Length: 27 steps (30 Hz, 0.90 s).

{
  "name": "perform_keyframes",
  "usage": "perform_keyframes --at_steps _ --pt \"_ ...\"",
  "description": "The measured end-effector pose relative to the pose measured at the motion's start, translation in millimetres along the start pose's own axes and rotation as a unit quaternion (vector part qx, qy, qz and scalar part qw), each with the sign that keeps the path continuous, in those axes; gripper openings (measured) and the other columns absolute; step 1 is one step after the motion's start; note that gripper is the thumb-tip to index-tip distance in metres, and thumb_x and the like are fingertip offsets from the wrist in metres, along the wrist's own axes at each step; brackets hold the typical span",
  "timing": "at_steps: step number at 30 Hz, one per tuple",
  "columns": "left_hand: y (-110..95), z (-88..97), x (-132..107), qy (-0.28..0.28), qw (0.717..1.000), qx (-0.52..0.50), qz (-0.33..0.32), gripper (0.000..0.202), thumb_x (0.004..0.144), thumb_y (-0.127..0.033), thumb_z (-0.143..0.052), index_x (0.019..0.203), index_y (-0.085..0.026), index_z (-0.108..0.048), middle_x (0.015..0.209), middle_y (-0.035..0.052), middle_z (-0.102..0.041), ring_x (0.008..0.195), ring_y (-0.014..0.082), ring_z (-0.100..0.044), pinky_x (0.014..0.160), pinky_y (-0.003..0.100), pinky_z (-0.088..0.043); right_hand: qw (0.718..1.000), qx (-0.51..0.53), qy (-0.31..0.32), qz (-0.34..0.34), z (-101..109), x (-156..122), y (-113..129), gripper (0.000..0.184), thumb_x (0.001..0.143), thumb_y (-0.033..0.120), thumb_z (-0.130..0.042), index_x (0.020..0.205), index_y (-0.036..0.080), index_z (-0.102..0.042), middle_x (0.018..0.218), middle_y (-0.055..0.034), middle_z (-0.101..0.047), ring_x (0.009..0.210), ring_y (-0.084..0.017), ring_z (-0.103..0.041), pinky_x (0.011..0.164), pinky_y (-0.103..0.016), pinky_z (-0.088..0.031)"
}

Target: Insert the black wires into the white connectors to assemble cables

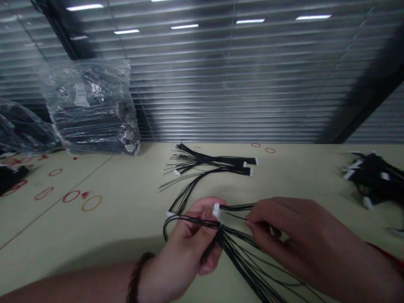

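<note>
My left hand point(192, 248) is closed around a bundle of black wires point(240, 265), which fans out toward the lower right. A white connector point(216, 210) sticks up at its fingertips. Thumb and fingers of my right hand point(284, 235) pinch a thin black wire point(235, 216), whose free end points at the connector from a short way off. More black wires run from the connector toward the right hand. Left of my left hand, another white connector point(171, 214) lies at the end of a looped group of wires.
Black wire harnesses point(217, 162) with white connectors lie behind my hands. A darker heap of harnesses point(375, 176) is at the right. Clear bags of wires point(94, 113) stand at the back left, against window blinds point(252, 84). Red rubber bands point(71, 196) are scattered at the left.
</note>
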<state>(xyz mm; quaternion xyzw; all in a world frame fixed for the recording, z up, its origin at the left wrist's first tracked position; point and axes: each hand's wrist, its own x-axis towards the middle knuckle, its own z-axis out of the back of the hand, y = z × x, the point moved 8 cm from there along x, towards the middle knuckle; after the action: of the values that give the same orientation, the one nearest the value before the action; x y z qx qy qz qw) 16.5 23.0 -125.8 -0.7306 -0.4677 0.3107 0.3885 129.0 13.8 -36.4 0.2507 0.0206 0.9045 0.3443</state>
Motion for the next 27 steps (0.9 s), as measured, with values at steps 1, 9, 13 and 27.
perform_keyframes --at_steps 1,9,13,27 --pt "-0.5 -1.0 -0.2 0.003 1.000 0.001 -0.002 0.038 0.078 -0.045 -0.069 0.104 -0.025 -0.050 0.049 -0.0107 -0.037 0.034 0.0024 -0.025 0.031 0.010 -0.019 1.000 -0.003 0.001 0.004 -0.5 0.2 0.9 0.014 0.086 0.013 -0.047 0.074 0.019 -0.051 0.064 0.0042 -0.052 0.055 -0.010 -0.046 0.052 -0.025 -0.029" --pt "-0.5 -2.1 -1.1 0.000 1.000 0.026 0.000 0.034 0.079 -0.047 -0.066 0.102 -0.025 -0.052 0.050 -0.0100 -0.037 0.034 0.0026 -0.026 0.031 0.011 -0.018 0.999 -0.035 0.007 0.013 -2.9 -1.4 3.1 0.020 0.089 0.015 -0.040 0.075 0.019 -0.054 0.066 0.0029 -0.054 0.057 -0.013 -0.050 0.055 -0.028 -0.032" --pt "-0.6 -2.8 -1.8 0.001 0.999 0.033 -0.002 0.035 0.077 -0.046 -0.069 0.101 -0.026 -0.053 0.055 -0.0092 -0.041 0.034 0.0016 -0.029 0.031 0.011 -0.020 1.000 -0.025 -0.006 -0.001 -0.8 -1.7 2.1 0.018 0.088 0.015 -0.040 0.078 0.019 -0.055 0.067 0.0037 -0.055 0.058 -0.012 -0.052 0.055 -0.027 -0.033" --pt "6.1 2.3 -0.1 -0.029 0.995 0.096 0.018 0.037 0.079 -0.046 -0.064 0.101 -0.019 -0.050 0.053 -0.0095 -0.042 0.035 0.0020 -0.030 0.032 0.013 -0.020 0.995 -0.075 -0.044 0.037 -7.0 0.6 15.2 0.022 0.093 0.015 -0.037 0.077 0.018 -0.053 0.068 0.0019 -0.052 0.058 -0.012 -0.048 0.056 -0.028 -0.030"
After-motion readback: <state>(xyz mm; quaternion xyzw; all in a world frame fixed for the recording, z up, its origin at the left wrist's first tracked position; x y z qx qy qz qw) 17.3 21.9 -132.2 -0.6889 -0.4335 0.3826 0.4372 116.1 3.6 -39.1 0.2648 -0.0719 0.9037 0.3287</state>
